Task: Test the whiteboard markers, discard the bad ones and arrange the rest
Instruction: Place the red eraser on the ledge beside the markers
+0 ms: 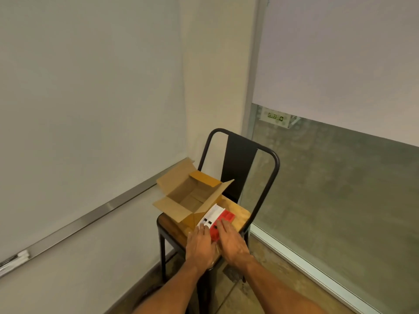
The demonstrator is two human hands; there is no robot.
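Setup step — marker pack (214, 215), lower centre, was pressed by flat, unclenched left hand (200, 242) and right hand (231, 242); opening judged next.

Forearms (176, 288) are bare — likewise the left hand (200, 242) and right hand (231, 243).

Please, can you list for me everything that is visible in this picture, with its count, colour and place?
chair: 1, black frame, brown wooden seat, in the corner
cardboard box: 1, brown, flaps open, on the chair seat
white pack: 1, white, on the seat beside the box
red pack: 1, red, right of the white pack
whiteboard: 1, white, left wall
tray: 1, silver, under the whiteboard
white items: count unclear, on the tray, far left
blind: 1, pale grey, upper right
sign: 1, green letters, below the blind
left hand: 1, rests on the white pack
right hand: 1, rests on the red pack
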